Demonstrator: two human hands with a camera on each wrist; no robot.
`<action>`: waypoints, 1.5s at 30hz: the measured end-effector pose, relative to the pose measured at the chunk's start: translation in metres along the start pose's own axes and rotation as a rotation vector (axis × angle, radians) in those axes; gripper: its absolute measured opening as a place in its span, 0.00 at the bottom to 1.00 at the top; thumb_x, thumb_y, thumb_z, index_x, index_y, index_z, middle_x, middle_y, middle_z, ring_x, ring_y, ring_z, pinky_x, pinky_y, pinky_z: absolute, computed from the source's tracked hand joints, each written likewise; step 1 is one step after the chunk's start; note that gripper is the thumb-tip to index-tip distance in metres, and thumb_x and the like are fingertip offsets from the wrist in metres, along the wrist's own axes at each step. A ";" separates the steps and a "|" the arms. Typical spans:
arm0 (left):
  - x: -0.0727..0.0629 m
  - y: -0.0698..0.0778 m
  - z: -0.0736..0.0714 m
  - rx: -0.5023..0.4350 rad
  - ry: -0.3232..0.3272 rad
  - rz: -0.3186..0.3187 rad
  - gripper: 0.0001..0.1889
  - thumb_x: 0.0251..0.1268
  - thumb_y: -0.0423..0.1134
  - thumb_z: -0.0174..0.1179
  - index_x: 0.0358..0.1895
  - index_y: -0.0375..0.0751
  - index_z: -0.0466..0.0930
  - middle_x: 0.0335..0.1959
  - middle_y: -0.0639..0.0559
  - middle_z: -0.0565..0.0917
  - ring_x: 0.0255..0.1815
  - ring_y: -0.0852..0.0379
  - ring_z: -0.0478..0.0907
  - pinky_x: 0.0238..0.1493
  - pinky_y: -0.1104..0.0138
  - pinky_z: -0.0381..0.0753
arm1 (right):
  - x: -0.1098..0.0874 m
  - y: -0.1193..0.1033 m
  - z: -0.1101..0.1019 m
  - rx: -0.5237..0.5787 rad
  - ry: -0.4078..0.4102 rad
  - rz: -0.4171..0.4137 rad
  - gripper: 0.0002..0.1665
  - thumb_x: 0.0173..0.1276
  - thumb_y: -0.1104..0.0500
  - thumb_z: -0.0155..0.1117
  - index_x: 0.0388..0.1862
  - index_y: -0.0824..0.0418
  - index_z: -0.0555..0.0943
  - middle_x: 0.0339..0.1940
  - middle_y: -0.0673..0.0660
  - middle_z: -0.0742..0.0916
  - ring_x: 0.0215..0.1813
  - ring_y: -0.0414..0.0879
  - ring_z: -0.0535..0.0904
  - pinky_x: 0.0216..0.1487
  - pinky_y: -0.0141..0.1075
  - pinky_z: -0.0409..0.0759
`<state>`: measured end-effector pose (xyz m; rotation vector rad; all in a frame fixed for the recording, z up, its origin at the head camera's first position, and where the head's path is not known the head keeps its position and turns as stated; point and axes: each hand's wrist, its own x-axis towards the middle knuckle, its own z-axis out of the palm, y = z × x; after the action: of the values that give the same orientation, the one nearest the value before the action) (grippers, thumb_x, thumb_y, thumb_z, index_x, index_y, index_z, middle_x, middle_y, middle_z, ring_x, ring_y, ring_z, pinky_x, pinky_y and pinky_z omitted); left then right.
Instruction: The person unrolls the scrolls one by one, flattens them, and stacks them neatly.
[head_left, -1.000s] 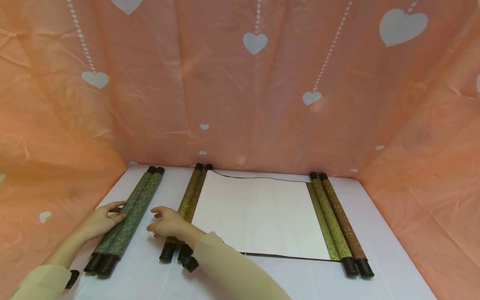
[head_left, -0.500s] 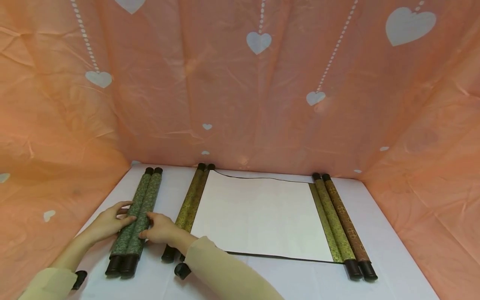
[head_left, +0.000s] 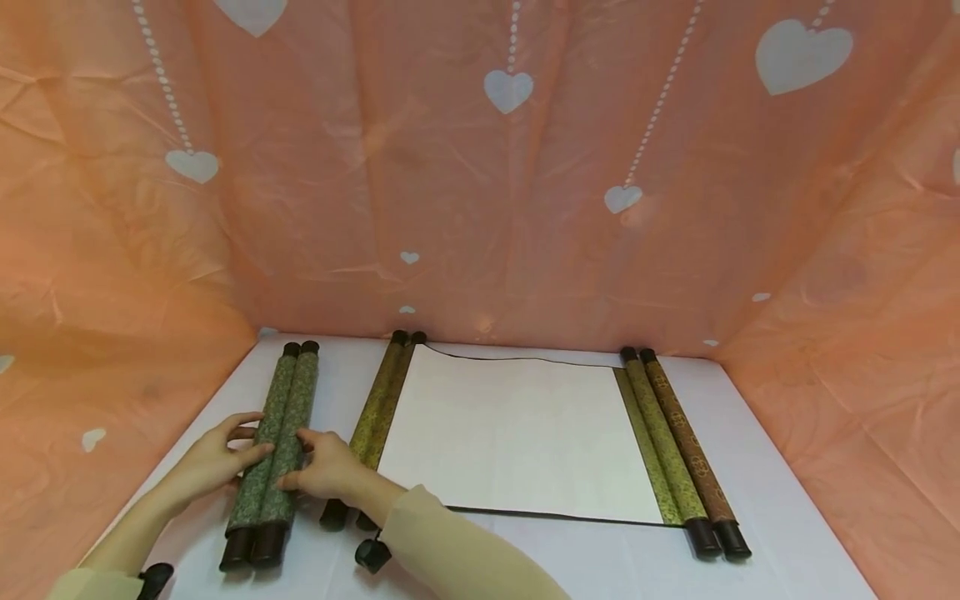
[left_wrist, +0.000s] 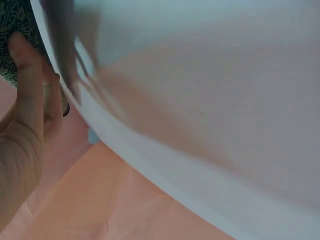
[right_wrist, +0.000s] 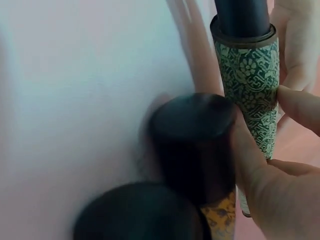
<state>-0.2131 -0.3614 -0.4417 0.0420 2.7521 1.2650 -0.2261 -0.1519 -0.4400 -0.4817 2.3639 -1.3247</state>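
A rolled green patterned scroll [head_left: 298, 396], two rollers side by side with dark end knobs, lies at the left of the white table. On its left side my left hand [head_left: 213, 458] holds it, thumb over the top and fingers at the outer edge. My right hand [head_left: 330, 471] grips the right roller between thumb and fingers. Floral cloth on the green scroll [right_wrist: 250, 85] shows close up in the right wrist view, with the right hand [right_wrist: 285, 200] against it. The left wrist view catches the left hand [left_wrist: 25, 125] on the scroll's cloth [left_wrist: 22, 20].
Right of the hands, a partly unrolled scroll shows white paper [head_left: 517, 433] between gold rollers [head_left: 386, 392]. A brown patterned roller [head_left: 686, 433] lies along its right side. Dark knobs [right_wrist: 195, 145] stand near the right hand. Orange heart-printed cloth [head_left: 450, 208] hangs behind.
My right hand has moved left from beside the gold roller onto the green scroll. The scroll's near end has swung to the right, so it lies straighter; the left hand moved with it.
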 end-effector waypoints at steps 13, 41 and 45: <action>-0.012 0.037 0.013 -0.072 0.117 0.129 0.40 0.77 0.43 0.64 0.80 0.29 0.51 0.70 0.20 0.66 0.47 0.56 0.82 0.33 0.63 0.84 | -0.019 0.001 -0.035 0.106 0.050 -0.124 0.61 0.53 0.63 0.86 0.82 0.39 0.64 0.77 0.48 0.70 0.47 0.36 0.80 0.46 0.30 0.80; 0.021 0.173 0.148 -0.193 0.212 0.484 0.36 0.63 0.39 0.76 0.70 0.37 0.66 0.65 0.40 0.73 0.46 0.49 0.76 0.34 0.65 0.79 | -0.102 0.090 -0.171 0.215 0.339 -0.386 0.62 0.58 0.67 0.82 0.85 0.43 0.59 0.73 0.60 0.71 0.50 0.54 0.86 0.42 0.38 0.85; 0.025 0.187 0.173 -0.229 0.207 0.473 0.37 0.60 0.38 0.78 0.69 0.40 0.67 0.65 0.42 0.73 0.45 0.51 0.76 0.33 0.65 0.79 | -0.117 0.107 -0.183 0.190 0.397 -0.377 0.63 0.56 0.68 0.83 0.84 0.43 0.60 0.73 0.59 0.72 0.50 0.56 0.85 0.38 0.37 0.85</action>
<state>-0.2225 -0.1067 -0.4139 0.6070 2.8451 1.7812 -0.2262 0.0901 -0.4257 -0.6850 2.4990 -1.9518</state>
